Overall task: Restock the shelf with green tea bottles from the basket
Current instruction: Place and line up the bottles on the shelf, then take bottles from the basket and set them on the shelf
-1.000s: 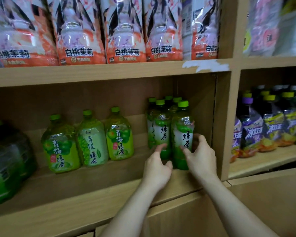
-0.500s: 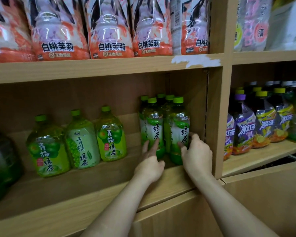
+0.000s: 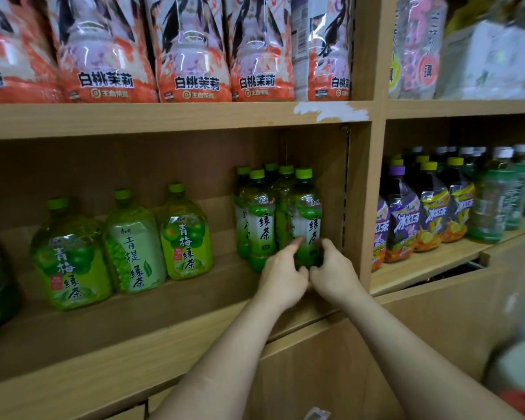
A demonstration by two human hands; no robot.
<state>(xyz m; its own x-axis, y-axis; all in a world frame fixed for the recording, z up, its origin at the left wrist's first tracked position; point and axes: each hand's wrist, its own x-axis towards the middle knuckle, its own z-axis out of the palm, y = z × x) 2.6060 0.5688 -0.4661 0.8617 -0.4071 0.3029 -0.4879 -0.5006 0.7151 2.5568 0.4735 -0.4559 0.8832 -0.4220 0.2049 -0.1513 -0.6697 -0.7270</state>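
Green-capped and upright, the front bottle (image 3: 305,219) stands on the wooden shelf (image 3: 134,328) at the 3 o'clock end of its bay, just beside the divider (image 3: 359,207), at the head of a tight group of like tea bottles (image 3: 277,189). Both hands close on its lower part. The left hand (image 3: 282,275) comes at it from 7 o'clock: its index finger (image 3: 294,244) lies stretched up the front of the label, tip on the plastic, while the thumb and other fingers curl in by the base. The right hand (image 3: 335,274) comes from 5 o'clock, its fingers (image 3: 326,245) bent round the bottle's side next to the divider. The hands nearly meet below the label, so the bottle's foot is hidden between them. Its neighbour (image 3: 259,219) at 9 o'clock stands close against it, free of either hand.

Half a second ago the left index finger rested on that neighbour and the hands were apart; now the left hand has crossed to the front bottle and sits just beside the right, which has kept its hold on the same side. A second ago the bottle stood forward of the group; now it is about level with its neighbour.

Farther toward 9 o'clock three squat bottles (image 3: 134,241) stand in a row; orange packs (image 3: 191,56) fill the shelf at 12 o'clock, and iced tea bottles (image 3: 406,219) the bay at 3 o'clock
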